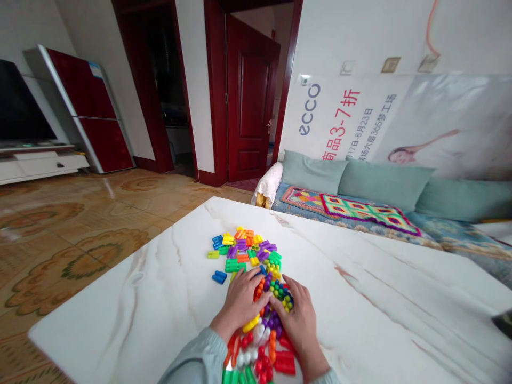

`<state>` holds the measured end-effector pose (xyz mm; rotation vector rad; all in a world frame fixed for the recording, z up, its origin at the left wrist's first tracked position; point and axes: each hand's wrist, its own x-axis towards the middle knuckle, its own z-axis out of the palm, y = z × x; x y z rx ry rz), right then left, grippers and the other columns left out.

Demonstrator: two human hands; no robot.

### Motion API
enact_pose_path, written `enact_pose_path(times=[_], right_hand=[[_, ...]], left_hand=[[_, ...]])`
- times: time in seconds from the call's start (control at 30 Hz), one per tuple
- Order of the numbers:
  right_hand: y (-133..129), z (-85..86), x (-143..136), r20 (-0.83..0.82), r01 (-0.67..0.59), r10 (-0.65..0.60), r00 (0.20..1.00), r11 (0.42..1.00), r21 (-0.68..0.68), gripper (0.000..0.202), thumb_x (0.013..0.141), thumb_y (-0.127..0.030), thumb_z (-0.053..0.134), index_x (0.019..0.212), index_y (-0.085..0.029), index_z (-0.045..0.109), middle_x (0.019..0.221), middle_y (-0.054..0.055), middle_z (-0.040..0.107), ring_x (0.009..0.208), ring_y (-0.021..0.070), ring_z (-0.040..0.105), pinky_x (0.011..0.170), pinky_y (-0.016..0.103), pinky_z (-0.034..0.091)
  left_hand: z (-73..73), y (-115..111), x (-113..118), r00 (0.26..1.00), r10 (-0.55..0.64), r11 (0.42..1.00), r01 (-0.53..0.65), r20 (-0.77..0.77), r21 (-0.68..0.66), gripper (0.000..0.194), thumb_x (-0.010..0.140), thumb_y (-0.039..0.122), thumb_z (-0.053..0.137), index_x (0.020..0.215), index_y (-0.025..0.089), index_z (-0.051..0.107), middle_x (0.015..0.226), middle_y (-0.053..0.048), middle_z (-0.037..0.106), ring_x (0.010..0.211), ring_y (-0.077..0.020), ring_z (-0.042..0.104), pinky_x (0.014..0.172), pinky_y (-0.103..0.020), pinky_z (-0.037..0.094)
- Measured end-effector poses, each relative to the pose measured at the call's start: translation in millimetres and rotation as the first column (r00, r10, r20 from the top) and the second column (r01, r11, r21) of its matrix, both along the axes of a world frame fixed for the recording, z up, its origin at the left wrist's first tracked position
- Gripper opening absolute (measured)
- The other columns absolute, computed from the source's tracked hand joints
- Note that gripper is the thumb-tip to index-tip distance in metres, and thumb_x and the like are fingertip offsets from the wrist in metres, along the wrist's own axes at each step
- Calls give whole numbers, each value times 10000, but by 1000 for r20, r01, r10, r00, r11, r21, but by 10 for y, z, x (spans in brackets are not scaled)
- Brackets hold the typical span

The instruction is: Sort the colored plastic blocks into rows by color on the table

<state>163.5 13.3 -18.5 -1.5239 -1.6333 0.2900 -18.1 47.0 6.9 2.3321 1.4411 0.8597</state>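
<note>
My left hand (242,300) and my right hand (296,310) curve around a cluster of small plastic toy pieces (278,290) with round knobbed ends, in blue, green and yellow. My thumbs nearly meet at its near side, and the fingers reach along both flanks. Orange knobbed pieces (259,288) show between my left thumb and forefinger. More of these pieces spread beyond my hands, among them a blue one (219,277) and green ones (232,264). Closer to me lie red pieces (285,362), white ones (248,356) and purple ones (274,321). My palms hide some pieces.
All of this is on a white marble-patterned table (380,309). A sofa (320,200) with pale green cushions (384,181) stands behind it on the right. A dark object (503,322) cuts into the right edge. A red door (252,96) and red fridge (86,114) are farther back.
</note>
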Motion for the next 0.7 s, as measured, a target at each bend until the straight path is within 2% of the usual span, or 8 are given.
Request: enact_pose_path(times=[0.1, 0.2, 0.37, 0.5, 0.6, 0.63, 0.67, 0.7], right_hand=[[36, -74, 49, -187, 27, -21, 982, 999, 31, 521, 786, -465, 694, 1240, -220, 621, 1226, 99, 649, 1140, 293, 574, 1008, 465, 469], [75, -124, 54, -391, 19, -13, 920, 1000, 11, 486, 773, -400, 678, 1216, -206, 627, 1227, 98, 651, 1137, 279, 599, 1015, 447, 477], [83, -85, 115, -547, 37, -43, 836, 999, -21, 488, 733, -403, 695, 1174, -197, 654, 1200, 100, 678, 1125, 288, 617, 1011, 448, 481], [42, 19, 264, -662, 72, -127, 739, 991, -110, 534, 751, -495, 688, 1183, -182, 652, 1144, 109, 707, 975, 266, 683, 861, 390, 557], [11, 62, 378, -732, 97, -189, 654, 981, -166, 528, 784, -553, 653, 1166, -188, 655, 1104, 107, 727, 905, 253, 706, 773, 348, 570], [4, 66, 403, -738, 119, -216, 640, 976, -182, 517, 796, -565, 638, 1155, -192, 656, 1091, 104, 733, 902, 253, 707, 759, 340, 569], [-2, 66, 420, -732, 154, -247, 635, 969, -193, 507, 804, -575, 627, 1138, -196, 660, 1079, 100, 737, 906, 254, 708, 751, 335, 568], [-6, 65, 430, -713, 197, -276, 644, 961, -195, 498, 806, -583, 621, 1118, -198, 666, 1072, 97, 740, 923, 258, 705, 755, 332, 565]], left_hand=[[18, 43, 139, 1000, -22, 1000, 22, -9, -20, 485, 813, 383, 619, 1267, 214, 632, 1326, -119, 617, 1207, -322, 561, 1062, -493, 411], [72, 97, 284, 994, -104, 994, 103, -32, -23, 575, 766, 326, 624, 1333, 253, 573, 1327, -96, 612, 1212, -316, 547, 1056, -481, 406], [155, 138, 521, 978, -207, 977, 206, -12, -62, 718, 665, 248, 670, 1369, 311, 544, 1330, -75, 600, 1208, -323, 528, 1074, -485, 394], [206, 86, 638, 928, -281, 926, 329, 244, -185, 659, 701, 250, 694, 1347, 285, 573, 1331, -65, 615, 1224, -290, 540, 1076, -443, 425], [269, 121, 607, 790, -275, 815, 494, 548, -303, 558, 799, 294, 656, 1344, 204, 572, 1276, -104, 653, 1113, -244, 633, 969, -376, 518], [295, 186, 556, 757, -252, 808, 508, 603, -299, 528, 831, 312, 634, 1339, 183, 572, 1252, -113, 666, 1084, -233, 651, 938, -360, 533], [321, 286, 479, 749, -225, 835, 478, 623, -273, 500, 853, 333, 616, 1323, 168, 582, 1236, -119, 673, 1078, -232, 656, 932, -356, 535], [345, 423, 380, 777, -187, 893, 389, 601, -226, 475, 858, 352, 614, 1295, 167, 605, 1226, -117, 679, 1107, -239, 643, 964, -367, 518]])
